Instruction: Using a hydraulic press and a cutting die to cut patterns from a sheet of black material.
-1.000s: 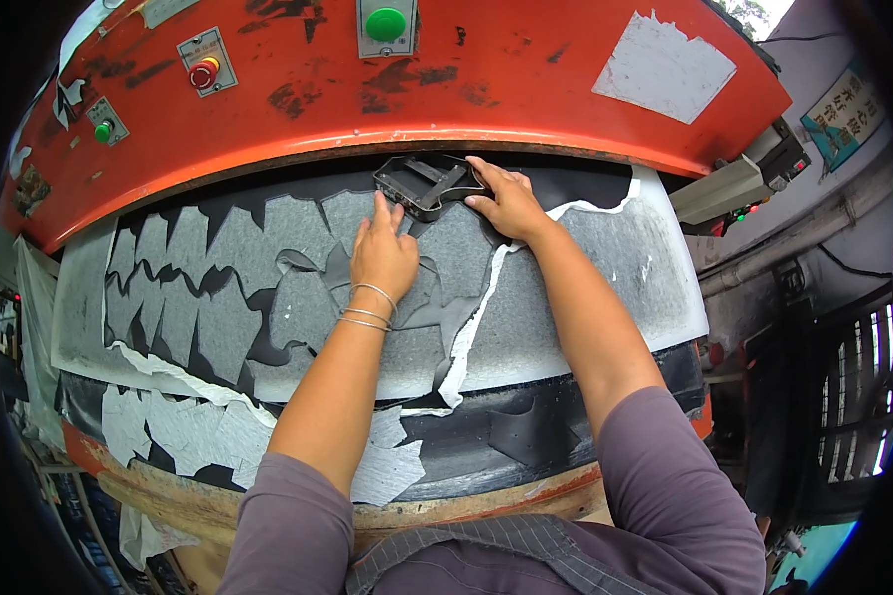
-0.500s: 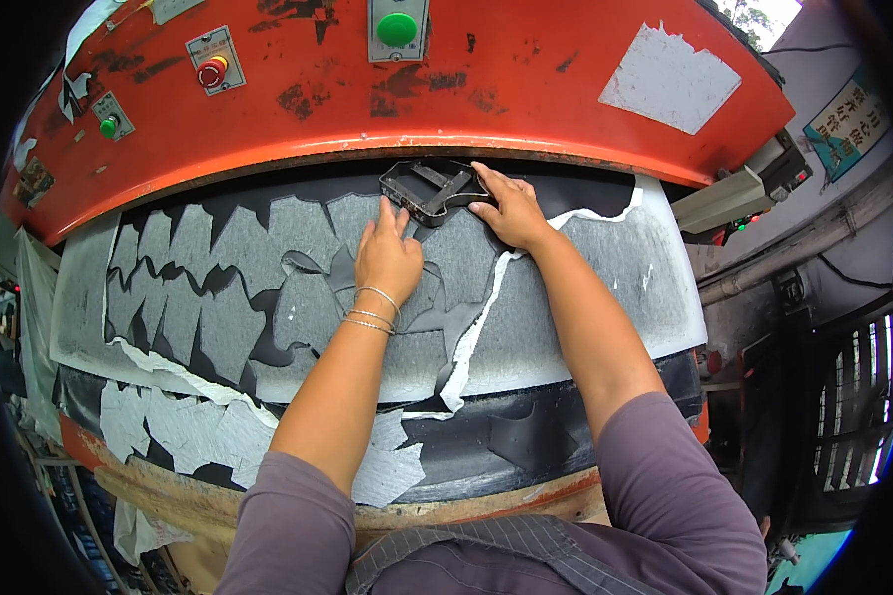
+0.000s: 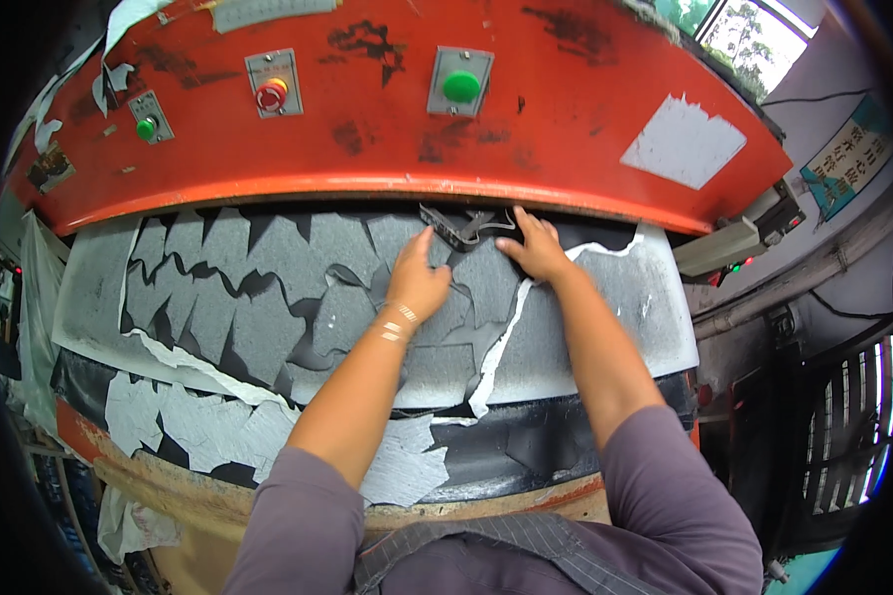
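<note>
A dark metal cutting die (image 3: 456, 234) lies on a grey sheet (image 3: 615, 307) at the lower edge of the red machine beam. Its far part is hidden under the beam. My left hand (image 3: 419, 280) has its fingertips against the die's near left side, with the thumb spread away. Around the die's right end, my right hand (image 3: 538, 250) curls fingers and thumb. Dark gaps with jagged and wavy outlines run across the sheet to the left of my hands. A torn white strip (image 3: 501, 347) runs down the sheet below my right hand.
The red beam (image 3: 367, 149) spans the far side, carrying a green button (image 3: 460, 87), a red knob (image 3: 271, 94) and a smaller green button (image 3: 147, 128). Pale scraps (image 3: 203, 421) lie on the black near ledge. A grey metal arm (image 3: 719, 246) stands at the right.
The die and both hands have moved farther in, so the die's far part is now under the beam. The head view has tilted, showing more of the beam.
</note>
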`<state>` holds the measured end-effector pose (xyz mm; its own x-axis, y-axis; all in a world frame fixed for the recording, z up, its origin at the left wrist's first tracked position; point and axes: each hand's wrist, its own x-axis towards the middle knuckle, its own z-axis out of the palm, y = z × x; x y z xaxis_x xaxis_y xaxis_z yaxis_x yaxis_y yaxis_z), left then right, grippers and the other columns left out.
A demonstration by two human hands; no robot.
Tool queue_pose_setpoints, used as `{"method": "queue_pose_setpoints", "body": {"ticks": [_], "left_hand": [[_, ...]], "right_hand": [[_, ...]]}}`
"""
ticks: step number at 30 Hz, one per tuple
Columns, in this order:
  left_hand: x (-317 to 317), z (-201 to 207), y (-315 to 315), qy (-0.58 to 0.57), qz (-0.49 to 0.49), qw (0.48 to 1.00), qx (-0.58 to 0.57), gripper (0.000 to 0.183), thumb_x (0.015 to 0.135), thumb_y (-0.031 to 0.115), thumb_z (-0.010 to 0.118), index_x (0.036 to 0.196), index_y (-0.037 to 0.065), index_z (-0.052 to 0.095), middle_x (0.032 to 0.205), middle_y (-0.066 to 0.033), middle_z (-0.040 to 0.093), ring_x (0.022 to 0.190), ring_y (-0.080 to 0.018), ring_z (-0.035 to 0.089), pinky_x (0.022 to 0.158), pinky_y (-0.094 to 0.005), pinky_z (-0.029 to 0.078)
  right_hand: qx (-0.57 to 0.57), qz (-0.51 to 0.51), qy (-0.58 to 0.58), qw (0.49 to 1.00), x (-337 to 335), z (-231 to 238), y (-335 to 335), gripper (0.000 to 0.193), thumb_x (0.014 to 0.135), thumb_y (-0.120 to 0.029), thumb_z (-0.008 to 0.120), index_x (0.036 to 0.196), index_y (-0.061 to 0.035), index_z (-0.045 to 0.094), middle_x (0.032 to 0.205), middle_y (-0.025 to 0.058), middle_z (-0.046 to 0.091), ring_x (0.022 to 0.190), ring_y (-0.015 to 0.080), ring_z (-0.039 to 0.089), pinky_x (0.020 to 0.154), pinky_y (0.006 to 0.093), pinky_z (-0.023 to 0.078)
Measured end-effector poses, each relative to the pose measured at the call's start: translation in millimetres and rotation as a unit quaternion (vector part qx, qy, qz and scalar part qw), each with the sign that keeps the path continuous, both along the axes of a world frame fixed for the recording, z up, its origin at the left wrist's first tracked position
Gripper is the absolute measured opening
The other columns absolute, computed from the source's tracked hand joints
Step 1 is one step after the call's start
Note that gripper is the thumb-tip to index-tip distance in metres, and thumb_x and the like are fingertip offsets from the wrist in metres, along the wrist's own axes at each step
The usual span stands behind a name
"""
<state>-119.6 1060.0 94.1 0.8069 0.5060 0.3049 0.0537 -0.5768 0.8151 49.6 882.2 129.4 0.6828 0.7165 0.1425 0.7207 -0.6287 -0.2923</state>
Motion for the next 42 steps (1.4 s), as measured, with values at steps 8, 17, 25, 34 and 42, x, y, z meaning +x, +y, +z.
{"method": "queue_pose_setpoints", "body": {"ticks": [8, 17, 25, 34, 42], "left_hand": [[-115.9, 103.9, 221.9, -0.258, 0.296, 0.913, -0.114, 0.060, 0.087, 0.008, 0.056, 0.143, -0.002, 0.035, 0.148, -0.0197, 0.037, 0.137, -0.0277, 0.036, 0.113, -0.0354, 0.028], [-268.0, 159.1, 250.6, -0.166, 0.248, 0.954, 0.007, 0.052, 0.090, 0.010, 0.054, 0.140, 0.000, 0.044, 0.108, -0.0087, 0.066, 0.092, -0.0146, 0.060, 0.084, -0.0274, 0.047], [-397.3, 111.4, -60.9, 0.197, -0.181, 0.962, -0.058, 0.013, 0.084, 0.018, 0.065, 0.089, 0.009, 0.073, 0.089, -0.0081, 0.071, 0.081, -0.0235, 0.068, 0.074, -0.0338, 0.054], [-396.2, 71.9, -141.8, 0.101, -0.077, 0.984, 0.129, 0.007, 0.073, 0.017, 0.072, 0.074, 0.011, 0.071, 0.074, -0.0045, 0.067, 0.069, -0.0254, 0.062, 0.062, -0.0363, 0.051], [-375.2, 61.7, -110.7, 0.213, -0.194, 0.957, 0.005, 0.014, 0.077, 0.022, 0.070, 0.071, 0.010, 0.073, 0.071, -0.0063, 0.068, 0.065, -0.0259, 0.064, 0.062, -0.0346, 0.052]], "right_hand": [[0.370, 0.049, 0.045, 0.927, -108.0, 142.2, 33.1, 0.047, 0.084, -0.027, 0.072, 0.121, -0.0028, 0.054, 0.088, 0.0128, 0.068, 0.078, 0.0214, 0.067, 0.070, 0.0328, 0.052], [0.414, 0.079, -0.039, 0.906, -184.8, 183.6, 64.3, 0.034, 0.084, -0.026, 0.070, 0.099, -0.0049, 0.047, 0.074, 0.0141, 0.062, 0.068, 0.0345, 0.063, 0.058, 0.0418, 0.048], [-0.080, 0.363, 0.198, 0.907, -370.8, 93.7, -112.3, 0.045, 0.080, -0.043, 0.069, 0.101, -0.0041, 0.060, 0.095, 0.0148, 0.062, 0.094, 0.0334, 0.059, 0.080, 0.0427, 0.049], [-0.060, 0.247, 0.057, 0.966, -430.2, 46.5, -151.4, 0.043, 0.064, -0.023, 0.077, 0.098, -0.0027, 0.061, 0.092, 0.0095, 0.058, 0.092, 0.0256, 0.055, 0.077, 0.0332, 0.050], [-0.164, 0.272, 0.338, 0.886, -325.2, 67.4, -119.2, 0.048, 0.080, -0.043, 0.069, 0.106, -0.0033, 0.066, 0.102, 0.0185, 0.066, 0.095, 0.0344, 0.063, 0.084, 0.0413, 0.050]]}}
